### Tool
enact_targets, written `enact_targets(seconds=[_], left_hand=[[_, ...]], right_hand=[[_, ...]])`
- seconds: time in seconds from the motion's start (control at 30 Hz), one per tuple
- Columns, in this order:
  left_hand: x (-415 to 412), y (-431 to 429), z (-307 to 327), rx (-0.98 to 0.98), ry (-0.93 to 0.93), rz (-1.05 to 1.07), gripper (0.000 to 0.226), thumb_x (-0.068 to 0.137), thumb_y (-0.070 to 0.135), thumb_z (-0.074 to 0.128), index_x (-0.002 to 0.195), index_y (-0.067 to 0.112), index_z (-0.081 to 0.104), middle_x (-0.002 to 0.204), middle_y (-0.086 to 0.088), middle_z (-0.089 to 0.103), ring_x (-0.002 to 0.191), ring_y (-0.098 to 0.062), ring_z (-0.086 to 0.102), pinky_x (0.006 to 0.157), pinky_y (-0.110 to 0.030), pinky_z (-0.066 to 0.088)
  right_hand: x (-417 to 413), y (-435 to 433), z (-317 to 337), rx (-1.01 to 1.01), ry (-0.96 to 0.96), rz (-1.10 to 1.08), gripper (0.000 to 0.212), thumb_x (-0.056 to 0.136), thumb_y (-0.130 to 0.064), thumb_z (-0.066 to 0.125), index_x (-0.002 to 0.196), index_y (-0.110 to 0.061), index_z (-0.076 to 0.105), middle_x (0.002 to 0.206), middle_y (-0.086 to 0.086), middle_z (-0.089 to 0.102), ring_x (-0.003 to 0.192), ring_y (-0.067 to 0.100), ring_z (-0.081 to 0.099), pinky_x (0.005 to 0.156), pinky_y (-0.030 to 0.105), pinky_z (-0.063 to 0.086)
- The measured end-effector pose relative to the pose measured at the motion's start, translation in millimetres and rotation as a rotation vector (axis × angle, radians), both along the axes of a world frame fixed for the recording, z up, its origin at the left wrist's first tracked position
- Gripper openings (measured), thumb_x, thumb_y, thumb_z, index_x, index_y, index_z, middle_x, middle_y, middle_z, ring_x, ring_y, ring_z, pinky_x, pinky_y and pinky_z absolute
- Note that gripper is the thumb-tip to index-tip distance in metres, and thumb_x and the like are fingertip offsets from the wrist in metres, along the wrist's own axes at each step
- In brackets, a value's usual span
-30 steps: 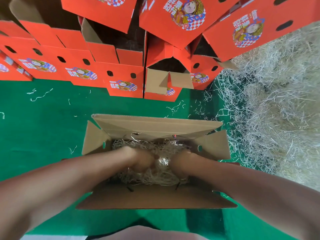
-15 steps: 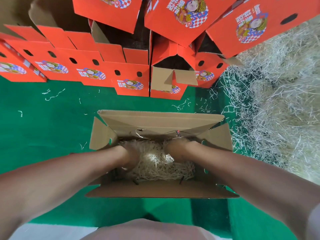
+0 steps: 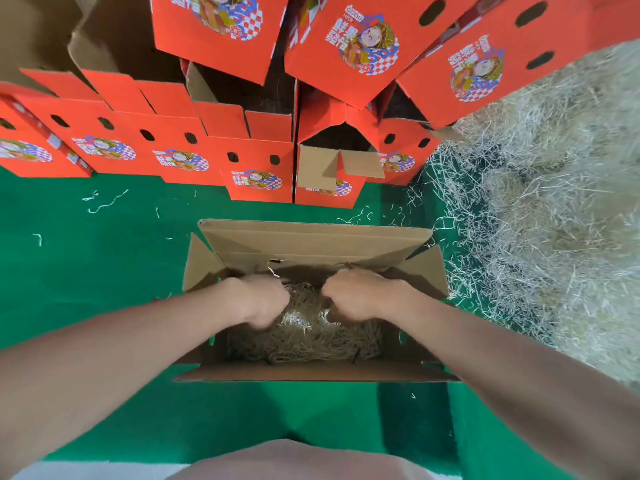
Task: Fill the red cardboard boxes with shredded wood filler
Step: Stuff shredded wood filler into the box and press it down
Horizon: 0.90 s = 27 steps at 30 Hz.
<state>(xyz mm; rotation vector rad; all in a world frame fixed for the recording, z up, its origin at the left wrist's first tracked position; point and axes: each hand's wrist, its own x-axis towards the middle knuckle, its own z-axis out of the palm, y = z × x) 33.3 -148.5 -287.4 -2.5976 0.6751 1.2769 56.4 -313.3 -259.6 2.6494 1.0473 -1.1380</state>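
Note:
An open cardboard box stands on the floor in front of me, its brown flaps spread outward. A layer of shredded wood filler covers its bottom. Both my hands are inside, over the far half of the box. My left hand and my right hand are side by side with knuckles up. Their fingers curl down into the filler and grip it; the fingertips are hidden in the strands.
Red printed boxes are stacked in rows just beyond the open box, some with open tops. A large loose pile of filler lies at the right. The floor is a green mat with stray strands.
My hands went from the middle of the box to its far side, spread apart, then came closer together again. The filler now lies flatter.

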Motion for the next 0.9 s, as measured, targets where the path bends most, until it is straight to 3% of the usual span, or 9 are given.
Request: enact_targets(seconds=[0.07, 0.13, 0.3, 0.4, 0.47, 0.6, 0.77, 0.83, 0.9], left_hand=[[-7.1, 3.8, 12.3, -0.127, -0.148, 0.009, 0.033, 0.088, 0.022, 0.057, 0.118, 0.008, 0.059, 0.132, -0.013, 0.042, 0.111, -0.027, 0.05, 0.093, -0.039, 0.046], [-15.0, 5.9, 31.3, -0.294, -0.141, 0.125, 0.038, 0.088, 0.042, 0.055, 0.118, 0.019, 0.057, 0.138, -0.001, 0.037, 0.123, -0.021, 0.041, 0.102, -0.038, 0.038], [-45.7, 24.4, 77.4, -0.669, 0.141, 0.355, 0.052, 0.067, 0.073, 0.042, 0.091, 0.034, 0.068, 0.094, 0.03, 0.065, 0.087, 0.01, 0.06, 0.079, -0.014, 0.047], [-63.4, 36.6, 79.9, -0.63, 0.135, 0.303, 0.051, 0.078, 0.065, 0.038, 0.093, 0.027, 0.068, 0.097, 0.016, 0.069, 0.091, -0.007, 0.063, 0.086, -0.031, 0.048], [-66.2, 41.2, 76.4, -0.615, 0.056, 0.316, 0.036, 0.088, 0.05, 0.044, 0.09, 0.023, 0.068, 0.096, 0.011, 0.069, 0.091, -0.009, 0.062, 0.087, -0.033, 0.047], [-69.8, 47.4, 78.4, -0.742, -0.408, 0.484, 0.008, 0.084, 0.032, 0.063, 0.078, 0.029, 0.067, 0.075, 0.024, 0.062, 0.078, 0.002, 0.061, 0.072, -0.017, 0.045], [-93.1, 66.3, 87.8, -1.034, -1.039, 0.653, 0.022, 0.075, 0.0, 0.072, 0.091, 0.016, 0.067, 0.082, 0.014, 0.057, 0.078, 0.002, 0.052, 0.077, -0.005, 0.037], [-105.5, 69.2, 85.6, -0.979, -1.076, 0.778, 0.045, 0.073, 0.001, 0.074, 0.113, 0.014, 0.058, 0.103, 0.003, 0.052, 0.097, -0.011, 0.051, 0.092, -0.023, 0.039], [-114.7, 72.1, 80.2, -0.928, -0.863, 1.068, 0.066, 0.076, 0.009, 0.073, 0.134, 0.013, 0.042, 0.127, -0.003, 0.046, 0.116, -0.02, 0.046, 0.101, -0.039, 0.037]], right_hand=[[-4.5, -10.7, 11.0, 0.002, -0.017, -0.083, 0.026, 0.09, -0.024, 0.051, 0.111, -0.009, 0.057, 0.109, 0.014, 0.058, 0.1, 0.031, 0.055, 0.087, 0.041, 0.048], [-8.9, -18.2, 22.2, -0.052, -0.033, -0.123, 0.034, 0.091, -0.031, 0.051, 0.12, -0.012, 0.053, 0.123, 0.013, 0.053, 0.114, 0.03, 0.05, 0.097, 0.042, 0.041], [-27.2, -52.4, 71.1, 0.207, 0.055, -0.287, 0.043, 0.086, -0.059, 0.044, 0.114, -0.029, 0.059, 0.119, -0.014, 0.057, 0.105, 0.007, 0.051, 0.089, 0.028, 0.04], [-57.3, -74.5, 98.3, 0.172, 0.269, -0.359, 0.063, 0.063, -0.081, 0.049, 0.119, -0.054, 0.044, 0.104, -0.044, 0.038, 0.093, -0.017, 0.041, 0.081, 0.017, 0.032], [-73.0, -78.6, 99.5, 0.196, 0.323, -0.412, 0.056, 0.064, -0.073, 0.057, 0.115, -0.051, 0.051, 0.096, -0.047, 0.042, 0.089, -0.021, 0.044, 0.081, 0.013, 0.032], [-82.6, -74.0, 98.5, 0.399, 0.094, -0.5, 0.041, 0.074, -0.059, 0.06, 0.099, -0.029, 0.07, 0.097, -0.023, 0.066, 0.086, -0.011, 0.056, 0.075, 0.004, 0.04], [-112.8, -73.8, 83.3, 0.822, -0.418, -0.808, 0.037, 0.079, -0.047, 0.056, 0.084, -0.013, 0.071, 0.081, -0.006, 0.069, 0.076, 0.007, 0.062, 0.07, 0.016, 0.047], [-119.1, -83.8, 74.0, 0.819, -0.738, -0.964, 0.026, 0.083, -0.031, 0.063, 0.096, -0.009, 0.065, 0.094, 0.001, 0.062, 0.089, 0.018, 0.059, 0.077, 0.035, 0.05], [-117.0, -97.8, 66.7, 0.681, -0.649, -1.142, 0.05, 0.083, -0.03, 0.065, 0.126, -0.012, 0.048, 0.121, 0.008, 0.053, 0.108, 0.026, 0.054, 0.086, 0.045, 0.048]])
